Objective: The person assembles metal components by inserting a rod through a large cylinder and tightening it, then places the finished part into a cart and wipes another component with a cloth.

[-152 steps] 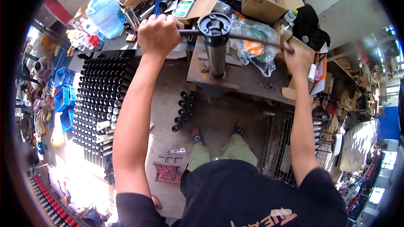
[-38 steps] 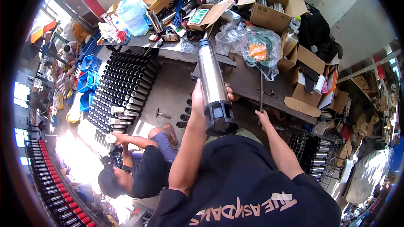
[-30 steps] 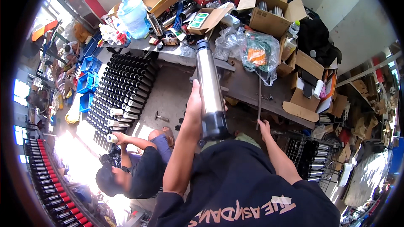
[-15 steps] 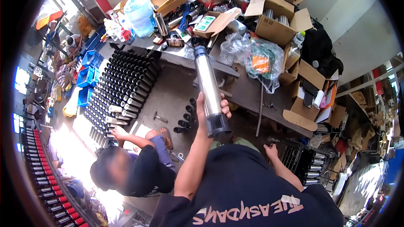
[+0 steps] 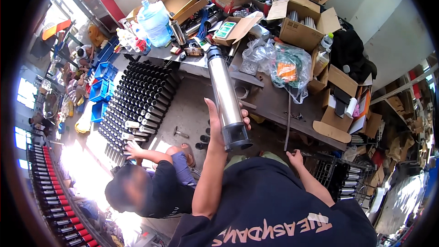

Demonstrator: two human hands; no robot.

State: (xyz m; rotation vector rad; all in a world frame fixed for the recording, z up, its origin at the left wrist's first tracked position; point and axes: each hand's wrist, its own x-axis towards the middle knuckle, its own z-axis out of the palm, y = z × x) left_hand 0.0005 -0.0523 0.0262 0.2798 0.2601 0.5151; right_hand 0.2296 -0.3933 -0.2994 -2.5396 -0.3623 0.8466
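Observation:
My left hand (image 5: 214,126) is wrapped round a shiny metal cylinder (image 5: 225,92) with black plastic end caps, tilted with its far end toward the workbench. The near cap (image 5: 237,138) has openings in its side. Out to the right, my right hand (image 5: 296,158) is low beside a wire rack, its fingers slightly bent and apart, with nothing visible in them. A thin rod (image 5: 288,121) at the bench edge ends close to that hand; I see no grip on it.
A cluttered workbench (image 5: 302,123) spans the front, with open cardboard boxes (image 5: 297,29) and a blue water jug (image 5: 154,22). Rows of black-capped tubes (image 5: 141,89) stand at left. A co-worker (image 5: 160,187) sits near them. A wire rack (image 5: 320,171) is at right.
The cylinder has tilted slightly and its far end has shifted left, still in my left hand. The co-worker's hand has opened out beside the tube rows. The whole view has shifted a little.

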